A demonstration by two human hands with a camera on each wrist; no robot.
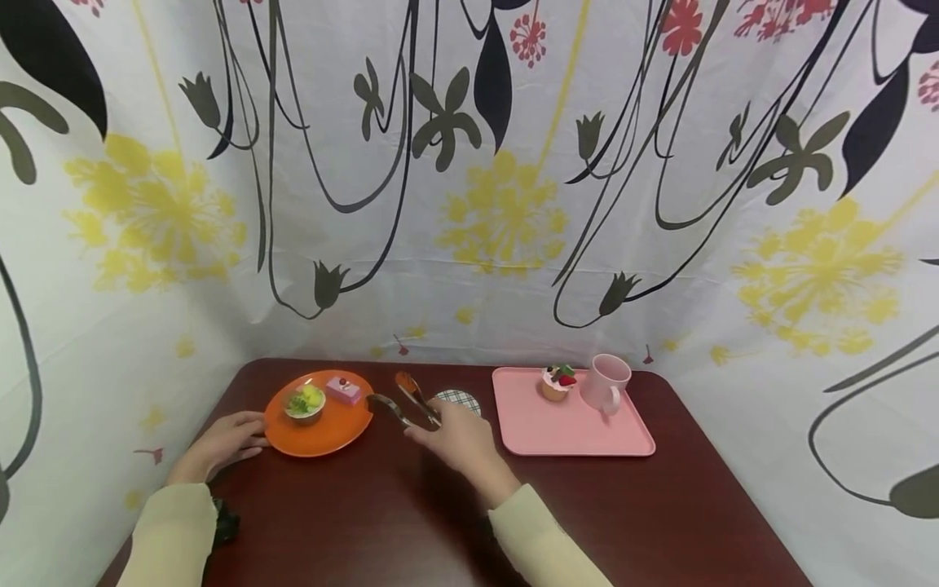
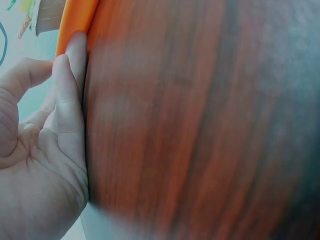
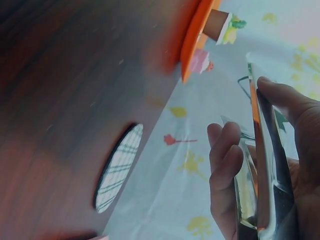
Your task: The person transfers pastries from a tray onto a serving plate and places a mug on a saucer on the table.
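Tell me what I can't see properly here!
Head view: part of the plaid coaster, behind the right hand.
Head view: what the dark thing is; the left sleeve partly covers it.
Left wrist view: much of the orange plate, cut off by the top edge.

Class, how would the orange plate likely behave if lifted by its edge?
The orange plate looks thin yet unbent where the left hand holds its rim, so it is probably stiff. Its surface appears smooth and shiny, so the cupcake and pink cake on it might slide if tilted.
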